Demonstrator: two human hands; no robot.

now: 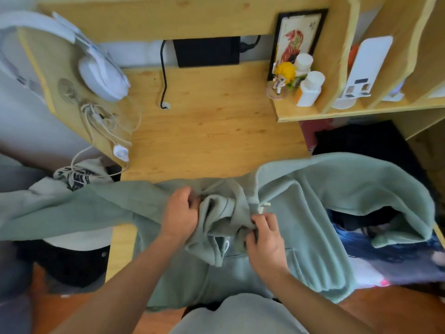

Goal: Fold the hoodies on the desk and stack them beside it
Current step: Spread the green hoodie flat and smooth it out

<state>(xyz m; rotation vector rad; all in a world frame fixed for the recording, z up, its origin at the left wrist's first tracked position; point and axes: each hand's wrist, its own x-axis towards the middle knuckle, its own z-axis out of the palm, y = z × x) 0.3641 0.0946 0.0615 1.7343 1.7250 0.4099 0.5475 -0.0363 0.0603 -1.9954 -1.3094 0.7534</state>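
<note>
A sage-green hoodie (313, 201) lies spread over the near edge of the wooden desk (212, 131), one sleeve trailing off to the left and its body hanging over the front. My left hand (180, 213) grips the bunched hood fabric at the neck. My right hand (265, 235) pinches the same bunched fabric from the right side. A white hoodie with a black print (72, 182) lies left of the desk, partly under the green sleeve.
White headphones (101, 68) and tangled white cables (106, 126) hang on the left panel. A black cable (164, 75) drops to the desk. A framed picture (296, 37), figurine (284, 75) and white bottles (310, 88) stand on the right shelf. Dark clothes (366, 141) lie at right.
</note>
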